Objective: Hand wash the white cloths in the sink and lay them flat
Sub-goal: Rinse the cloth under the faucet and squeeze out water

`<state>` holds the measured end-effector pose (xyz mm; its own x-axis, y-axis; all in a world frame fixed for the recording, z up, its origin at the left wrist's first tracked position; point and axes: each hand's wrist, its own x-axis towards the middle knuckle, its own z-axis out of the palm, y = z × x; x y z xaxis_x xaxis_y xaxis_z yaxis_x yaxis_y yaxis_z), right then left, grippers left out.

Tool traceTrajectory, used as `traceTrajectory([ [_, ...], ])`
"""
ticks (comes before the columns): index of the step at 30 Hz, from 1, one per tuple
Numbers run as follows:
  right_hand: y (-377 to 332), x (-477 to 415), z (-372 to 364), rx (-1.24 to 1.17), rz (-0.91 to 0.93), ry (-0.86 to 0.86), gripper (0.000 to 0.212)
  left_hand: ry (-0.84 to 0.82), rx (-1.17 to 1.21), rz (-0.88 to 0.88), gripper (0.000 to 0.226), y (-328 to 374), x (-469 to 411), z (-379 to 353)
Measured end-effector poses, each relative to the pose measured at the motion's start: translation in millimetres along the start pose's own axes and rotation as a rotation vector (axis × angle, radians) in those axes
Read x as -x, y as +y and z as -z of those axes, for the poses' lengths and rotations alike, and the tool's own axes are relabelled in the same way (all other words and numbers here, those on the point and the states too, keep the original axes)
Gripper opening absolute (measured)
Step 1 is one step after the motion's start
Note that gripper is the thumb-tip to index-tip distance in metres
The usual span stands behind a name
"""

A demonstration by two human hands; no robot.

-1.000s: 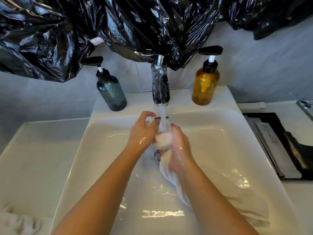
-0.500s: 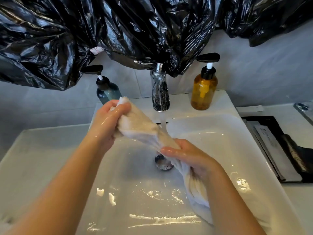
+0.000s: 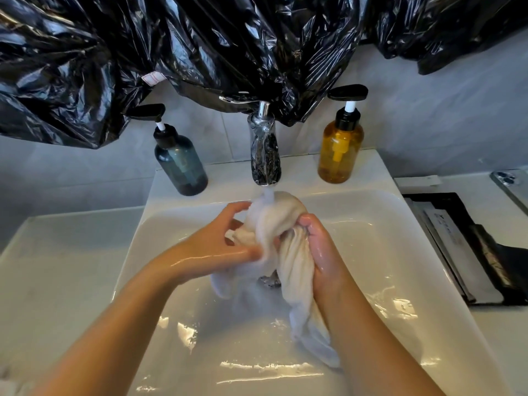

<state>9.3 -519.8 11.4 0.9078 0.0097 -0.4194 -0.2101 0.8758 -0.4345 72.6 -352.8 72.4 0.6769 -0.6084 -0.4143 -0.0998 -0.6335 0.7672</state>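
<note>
A wet white cloth (image 3: 288, 247) is bunched between both hands over the white sink (image 3: 400, 252), right under the chrome faucet (image 3: 264, 155). Water runs from the spout onto the cloth's top. My left hand (image 3: 217, 247) grips the bunched left part, fingers curled round it. My right hand (image 3: 320, 250) grips the right part, and the cloth's tail hangs down past that wrist onto the basin floor. The drain (image 3: 270, 281) shows partly beneath the cloth.
A teal pump bottle (image 3: 180, 164) stands left of the faucet and an amber pump bottle (image 3: 340, 150) right of it. Black plastic sheeting (image 3: 200, 52) hangs above. A black tray (image 3: 468, 250) and a phone (image 3: 511, 184) lie on the right counter.
My left hand, which had stretched the cloth up to the left, has come back to the middle. Both hands now bunch the cloth under the running water.
</note>
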Motion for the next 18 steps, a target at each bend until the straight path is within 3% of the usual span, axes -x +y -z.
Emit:
traceTrajectory([
  [1,3,-2,0,0.007,-0.006,0.011,0.037,-0.016,0.084,-0.040,0.084,1,-2,-6],
  [3,5,-7,2,0.065,-0.026,0.029,0.040,0.028,0.154,-0.107,0.076,-1,-6,-17],
  [6,3,-10,8,0.214,0.040,-0.010,0.026,0.271,0.090,-0.114,0.038,-7,-12,-19],
  [8,2,-12,12,0.429,0.142,0.034,0.017,0.426,0.269,-0.170,0.020,-11,-15,-15],
  [10,4,-11,14,0.553,0.161,0.067,0.022,0.530,0.506,-0.203,0.033,-9,-16,-12],
  [13,-1,-8,14,0.297,0.081,0.086,0.026,0.574,0.614,-0.219,0.043,-4,-13,-16],
  [16,2,-17,12,0.068,0.066,0.206,0.014,0.533,0.438,-0.226,0.016,6,-10,-45],
  [18,13,-23,9,0.102,0.012,0.279,0.030,0.589,0.277,-0.202,0.014,8,-18,-73],
])
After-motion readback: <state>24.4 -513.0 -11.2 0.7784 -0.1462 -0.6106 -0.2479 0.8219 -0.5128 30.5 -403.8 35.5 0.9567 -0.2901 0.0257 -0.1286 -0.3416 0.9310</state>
